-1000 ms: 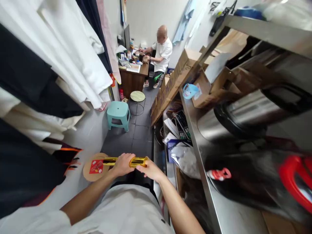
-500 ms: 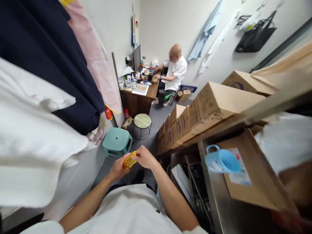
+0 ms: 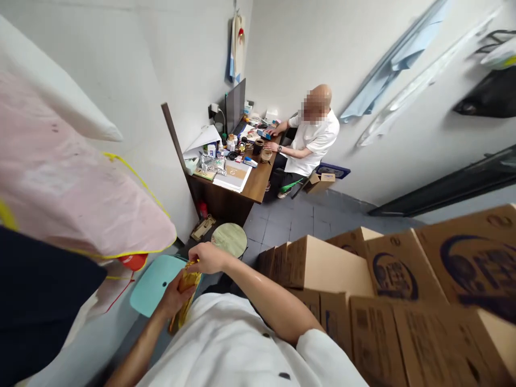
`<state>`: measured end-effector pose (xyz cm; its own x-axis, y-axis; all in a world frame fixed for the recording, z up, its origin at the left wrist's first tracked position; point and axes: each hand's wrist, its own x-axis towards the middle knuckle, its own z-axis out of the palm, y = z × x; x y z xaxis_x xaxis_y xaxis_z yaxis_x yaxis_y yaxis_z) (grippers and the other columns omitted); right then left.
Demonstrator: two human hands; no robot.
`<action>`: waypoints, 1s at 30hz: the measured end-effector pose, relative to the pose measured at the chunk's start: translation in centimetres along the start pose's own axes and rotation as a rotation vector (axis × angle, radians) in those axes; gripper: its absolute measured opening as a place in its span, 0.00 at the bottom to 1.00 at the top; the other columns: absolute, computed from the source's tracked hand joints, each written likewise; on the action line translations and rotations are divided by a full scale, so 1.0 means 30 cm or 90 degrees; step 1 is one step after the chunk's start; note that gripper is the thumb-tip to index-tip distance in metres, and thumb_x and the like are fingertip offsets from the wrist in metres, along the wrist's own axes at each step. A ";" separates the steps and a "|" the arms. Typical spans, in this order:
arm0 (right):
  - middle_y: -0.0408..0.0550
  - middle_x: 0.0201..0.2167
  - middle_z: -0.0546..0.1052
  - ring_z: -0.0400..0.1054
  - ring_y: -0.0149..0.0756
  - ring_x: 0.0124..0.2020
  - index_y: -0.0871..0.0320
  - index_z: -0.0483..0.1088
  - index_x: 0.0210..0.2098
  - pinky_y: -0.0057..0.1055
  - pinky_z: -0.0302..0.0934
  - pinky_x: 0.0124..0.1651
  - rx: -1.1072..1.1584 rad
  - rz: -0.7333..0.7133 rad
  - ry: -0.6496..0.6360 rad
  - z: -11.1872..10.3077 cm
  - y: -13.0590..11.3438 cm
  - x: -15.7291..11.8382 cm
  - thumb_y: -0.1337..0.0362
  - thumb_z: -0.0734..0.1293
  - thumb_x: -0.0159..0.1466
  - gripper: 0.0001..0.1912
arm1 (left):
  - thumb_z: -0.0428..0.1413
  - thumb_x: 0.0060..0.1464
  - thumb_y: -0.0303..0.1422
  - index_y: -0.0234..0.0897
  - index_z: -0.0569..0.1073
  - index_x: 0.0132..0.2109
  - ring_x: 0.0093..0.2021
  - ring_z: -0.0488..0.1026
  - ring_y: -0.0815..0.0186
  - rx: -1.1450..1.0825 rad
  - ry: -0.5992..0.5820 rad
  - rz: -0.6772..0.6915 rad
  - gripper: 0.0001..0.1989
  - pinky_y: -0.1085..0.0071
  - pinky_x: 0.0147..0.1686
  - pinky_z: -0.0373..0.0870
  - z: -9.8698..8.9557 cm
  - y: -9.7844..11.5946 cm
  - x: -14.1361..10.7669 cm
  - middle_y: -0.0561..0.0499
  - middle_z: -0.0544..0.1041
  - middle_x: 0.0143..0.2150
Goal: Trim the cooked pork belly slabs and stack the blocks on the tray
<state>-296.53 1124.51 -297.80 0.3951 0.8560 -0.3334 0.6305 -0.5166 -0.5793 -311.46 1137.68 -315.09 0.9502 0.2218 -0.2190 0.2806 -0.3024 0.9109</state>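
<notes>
A shiny golden-yellow packet (image 3: 188,279) is held low in front of my body, over the turquoise plastic stool (image 3: 151,282). My left hand (image 3: 174,296) wraps round its side. The fingers of my right hand (image 3: 207,258) are bent and pinch its upper end. What is printed on the packet is too blurred to make out, and my hands hide part of it. Just beyond my right hand stands a round stool with a pale green top (image 3: 229,239).
Stacked cardboard boxes (image 3: 338,269) fill the right side. Hanging cloths, one pink with yellow edging (image 3: 100,209), crowd the left wall. Ahead, a seated person in a white shirt (image 3: 314,140) works at a cluttered wooden desk (image 3: 262,185). Grey floor tiles (image 3: 278,220) lie between.
My view has moved forward, nearer to the desk and boxes; the shelf with the blue cup has left the picture. The packet has come closer to my body, more upright, still in both hands.
</notes>
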 end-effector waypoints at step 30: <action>0.43 0.28 0.65 0.60 0.32 0.29 0.57 0.77 0.31 0.30 0.56 0.33 0.502 0.124 0.622 -1.598 2.325 -1.130 0.45 0.71 0.69 0.22 | 0.63 0.51 0.49 0.40 0.74 0.48 0.33 0.69 0.63 0.289 -0.686 0.206 0.23 0.71 0.33 0.55 1.810 1.907 2.096 0.54 0.74 0.33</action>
<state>-233.91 1058.58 -291.24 0.9745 0.2228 0.0279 0.0722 -0.1930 -0.9785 -228.28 1083.99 -295.72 0.5499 -0.7442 -0.3792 -0.1746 -0.5464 0.8192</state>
